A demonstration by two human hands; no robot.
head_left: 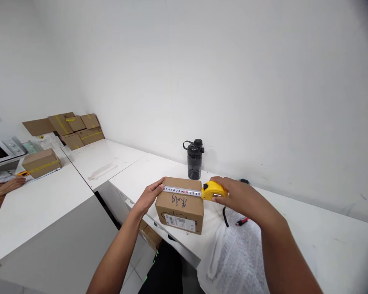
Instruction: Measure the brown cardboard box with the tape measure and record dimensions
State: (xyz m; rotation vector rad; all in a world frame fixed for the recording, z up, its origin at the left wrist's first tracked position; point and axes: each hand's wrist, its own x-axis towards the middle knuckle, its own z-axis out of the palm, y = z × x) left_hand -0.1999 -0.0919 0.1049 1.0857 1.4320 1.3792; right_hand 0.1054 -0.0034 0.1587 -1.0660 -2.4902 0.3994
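Observation:
A small brown cardboard box point(180, 204) sits on the white table, with dark handwriting on top and a white label on its near side. The blade point(181, 192) of a yellow tape measure point(214, 190) lies straight across the box top from left to right. My right hand point(228, 190) is closed around the tape measure's case, at the box's right edge. At the left edge, my left hand point(151, 195) grips the blade's end, with the thumb on top and the fingers against the box's side.
Behind the box stands a dark water bottle point(195, 161). A white patterned cloth or bag point(236, 253) and a red-and-black pen point(242, 221) lie at the right. Leftward are stacked cartons point(76, 130), a microwave point(1, 151), and another person's hand point(14, 183) near a taped box point(43, 162).

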